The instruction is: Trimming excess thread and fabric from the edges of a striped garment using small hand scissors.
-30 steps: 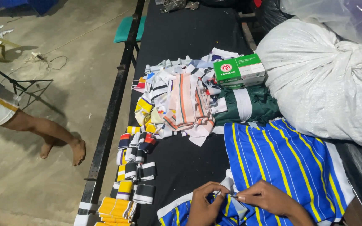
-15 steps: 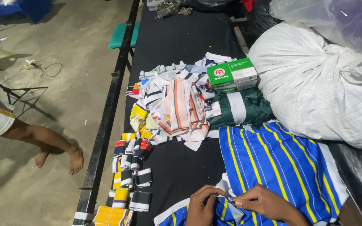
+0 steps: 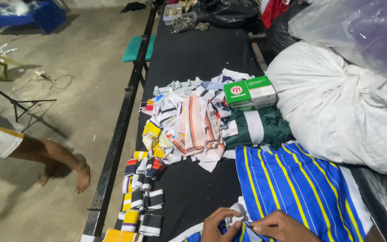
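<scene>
At the bottom centre of the frame, my left hand (image 3: 218, 226) and right hand (image 3: 283, 227) meet, fingers pinched together on one white fabric edge (image 3: 237, 210) of one blue yellow-striped garment (image 3: 294, 188). Above it: one green box (image 3: 249, 92), one folded green garment (image 3: 258, 127), one white sack (image 3: 337, 103).

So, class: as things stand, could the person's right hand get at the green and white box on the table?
Probably yes: the right hand pinches blue striped fabric with the left hand, and nothing stands between it and the box, though it lies further up the table.
</scene>
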